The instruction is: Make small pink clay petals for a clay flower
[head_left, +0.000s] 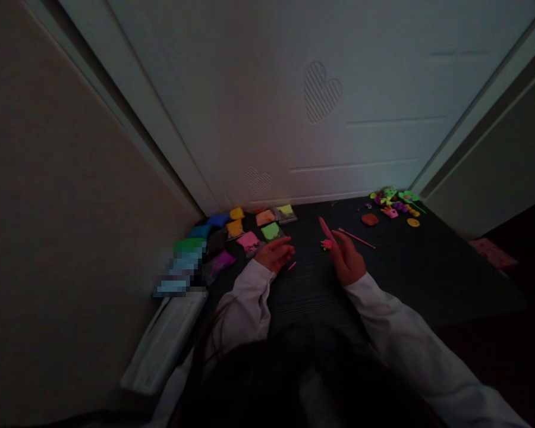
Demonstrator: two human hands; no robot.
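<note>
My right hand [348, 259] is closed around a pink plastic modelling knife [324, 227], its flat blade pointing up and away from me. Just left of that hand lies a small pink clay piece with bits of green [326, 244]. My left hand [275, 254] is at the left, its index finger stretched out and the others loosely bent, with nothing visible in them. A short thin pink strip [292, 266] lies on the dark table [307, 291] close to its fingertips. Beyond my right hand rests a thin pink stick tool [359, 238].
Bags of coloured clay, among them a pink bag [249, 241] and a green bag [271, 230], lie along the left. Small clay figures [390, 202] cluster at the back right, near a red-brown clay disc [370, 219]. A white box [164, 342] stands front left. A white panel [267, 119] borders the back.
</note>
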